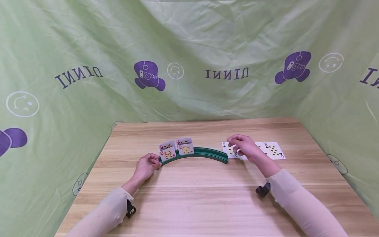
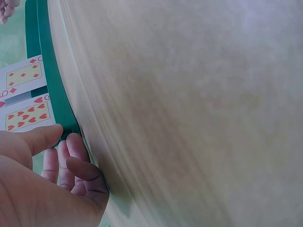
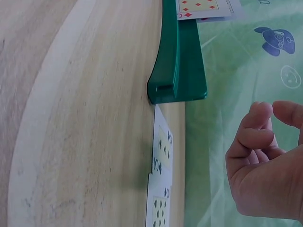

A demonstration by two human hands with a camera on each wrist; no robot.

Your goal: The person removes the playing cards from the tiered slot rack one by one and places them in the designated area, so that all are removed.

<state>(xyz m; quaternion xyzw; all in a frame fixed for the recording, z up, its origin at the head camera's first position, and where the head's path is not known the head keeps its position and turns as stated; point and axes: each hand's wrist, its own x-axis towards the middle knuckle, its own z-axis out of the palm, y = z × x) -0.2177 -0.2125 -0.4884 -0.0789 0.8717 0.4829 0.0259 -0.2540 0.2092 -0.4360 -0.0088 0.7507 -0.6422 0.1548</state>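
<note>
"What's your left hand on, from where you sit?"

"My left hand [image 1: 148, 165] pinches the left end of the green card holder [image 1: 207, 153], thumb over the end and fingers curled about it. The holder lies as an arc on the wooden table [image 1: 189, 197]."

"And in the holder?"

"Cards toward that same end: a nine of hearts [image 1: 167, 154] and a five of diamonds [image 1: 186, 149] upright in front, two more [image 1: 184, 141] standing partly covered behind them."

"The right one?"

"My right hand [image 1: 244, 146] hangs over the loose cards [image 1: 273, 150], apart from them, fingers loosely curled, a narrow gap between thumb and forefinger tips. The cards overlap in a row, flat beside the holder's right end, a black eight outermost. My hand hides the middle, so I can't swear to their number."
</note>
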